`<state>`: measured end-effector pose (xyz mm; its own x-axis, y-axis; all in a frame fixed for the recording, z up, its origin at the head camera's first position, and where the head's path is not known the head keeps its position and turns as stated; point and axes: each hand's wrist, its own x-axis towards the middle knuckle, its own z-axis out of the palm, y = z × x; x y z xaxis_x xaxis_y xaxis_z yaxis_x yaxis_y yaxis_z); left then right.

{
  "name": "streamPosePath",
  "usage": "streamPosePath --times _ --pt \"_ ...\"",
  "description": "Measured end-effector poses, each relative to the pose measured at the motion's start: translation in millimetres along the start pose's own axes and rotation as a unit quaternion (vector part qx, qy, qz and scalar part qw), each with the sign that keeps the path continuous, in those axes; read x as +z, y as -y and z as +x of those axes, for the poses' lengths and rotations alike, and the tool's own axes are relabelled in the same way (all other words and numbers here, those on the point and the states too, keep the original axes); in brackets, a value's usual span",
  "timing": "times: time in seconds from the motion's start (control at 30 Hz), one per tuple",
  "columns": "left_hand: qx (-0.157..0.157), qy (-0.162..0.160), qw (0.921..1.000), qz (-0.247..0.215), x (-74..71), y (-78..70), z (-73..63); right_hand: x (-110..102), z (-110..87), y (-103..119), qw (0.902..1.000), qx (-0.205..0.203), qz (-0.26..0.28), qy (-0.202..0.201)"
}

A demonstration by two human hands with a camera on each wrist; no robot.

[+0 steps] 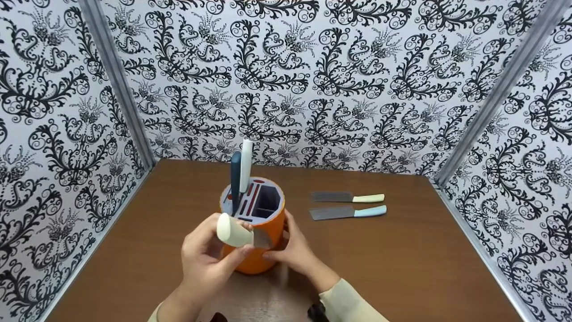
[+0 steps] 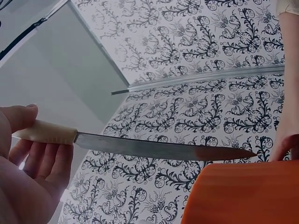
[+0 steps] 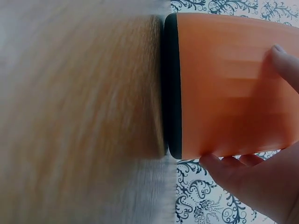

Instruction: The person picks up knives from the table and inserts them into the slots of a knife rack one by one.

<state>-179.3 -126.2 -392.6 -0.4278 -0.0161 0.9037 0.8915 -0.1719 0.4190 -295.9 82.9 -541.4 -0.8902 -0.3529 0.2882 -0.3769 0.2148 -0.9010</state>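
In the head view, my left hand [image 1: 201, 257] grips the cream handle of a knife [image 1: 233, 233] in front of an orange knife block [image 1: 252, 264]. The left wrist view shows the long narrow blade [image 2: 140, 146] pointing toward the block's rim, outside the slots. My right hand [image 1: 298, 252] holds the block by its right side, thumb and fingers spread around the orange wall [image 3: 224, 93]. A dark blue-handled knife [image 1: 235, 179] and a white-handled knife [image 1: 246, 165] stand in the block's grey slotted top [image 1: 263, 182].
Right of the block, two cleavers lie on the brown table [image 1: 402, 259]: one with a pale yellow handle [image 1: 368, 198], one with a light blue handle [image 1: 371, 211]. Patterned walls [image 1: 286, 89] with metal frame posts enclose the table at the back and sides.
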Motion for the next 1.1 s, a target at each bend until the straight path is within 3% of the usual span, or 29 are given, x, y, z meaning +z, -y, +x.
streamPosePath --times 0.27,0.6,0.87,1.1 --pt "0.015 -0.047 0.9987 -0.012 -1.9 -3.1 1.1 0.0 0.2 0.0 1.0000 -0.003 -0.001 0.001" --pt "0.037 -0.119 0.9909 -0.052 -0.9 -3.6 3.1 -1.6 0.3 1.7 1.0000 0.000 0.002 0.006" --pt "0.022 -0.150 0.9871 -0.050 -5.1 0.5 20.3 -5.8 0.7 1.9 0.9999 0.006 0.009 0.006" --pt "0.053 -0.201 0.9778 -0.028 -18.0 9.1 36.7 1.3 1.5 5.3 0.9999 0.007 0.006 0.009"
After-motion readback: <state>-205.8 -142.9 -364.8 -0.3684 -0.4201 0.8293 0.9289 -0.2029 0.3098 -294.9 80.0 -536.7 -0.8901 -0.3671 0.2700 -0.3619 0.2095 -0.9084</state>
